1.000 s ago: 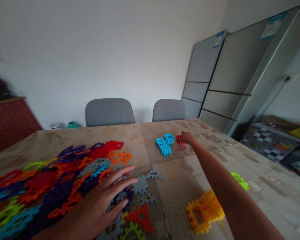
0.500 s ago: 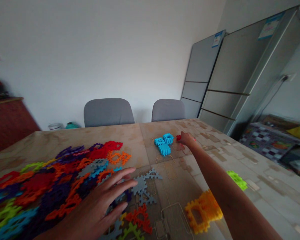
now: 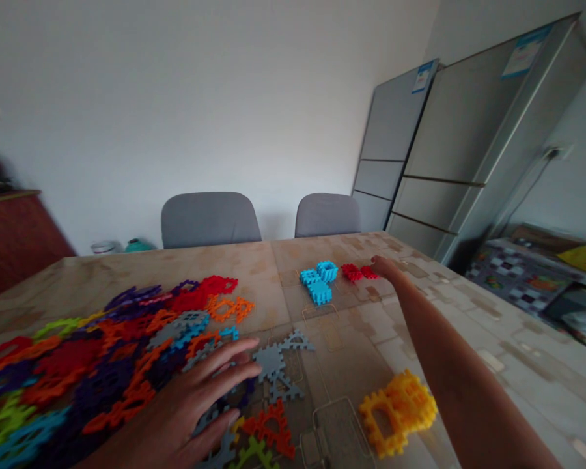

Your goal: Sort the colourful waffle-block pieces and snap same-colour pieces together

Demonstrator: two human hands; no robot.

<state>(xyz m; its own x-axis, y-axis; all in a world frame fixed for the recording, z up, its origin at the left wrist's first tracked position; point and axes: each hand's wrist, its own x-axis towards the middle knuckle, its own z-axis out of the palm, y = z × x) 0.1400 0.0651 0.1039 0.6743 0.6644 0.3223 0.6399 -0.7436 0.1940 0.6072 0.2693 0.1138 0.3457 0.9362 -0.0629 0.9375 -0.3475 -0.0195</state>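
Note:
My left hand (image 3: pixel 195 397), fingers spread and holding nothing, hovers over the near right edge of a pile of flat interlocking plastic pieces (image 3: pixel 78 365). Just beyond its fingertips lie grey pieces (image 3: pixel 271 360) joined together, and an orange triangular piece (image 3: pixel 273 426) is nearer me. Across the table my right hand (image 3: pixel 385 268) is at the right end of a red toothed block (image 3: pixel 351 272). Its fingers are mostly hidden, so a grip cannot be made out. Left of the red block sits a light blue built block (image 3: pixel 318 283). A yellow cube-like block (image 3: pixel 398 410) lies left of my right forearm.
Two grey chairs (image 3: pixel 209 220) stand behind the patterned table (image 3: pixel 332 365), against the wall. A tall grey fridge (image 3: pixel 444 150) rises at the back right, beside a low checked-cloth surface (image 3: pixel 508 273). A red-brown cabinet (image 3: pixel 19 228) is at far left.
My right hand has shifted right along the red block, uncovering its left part. The forearm has also moved right and now hides the lime green piece. My left hand stays nearly where it was.

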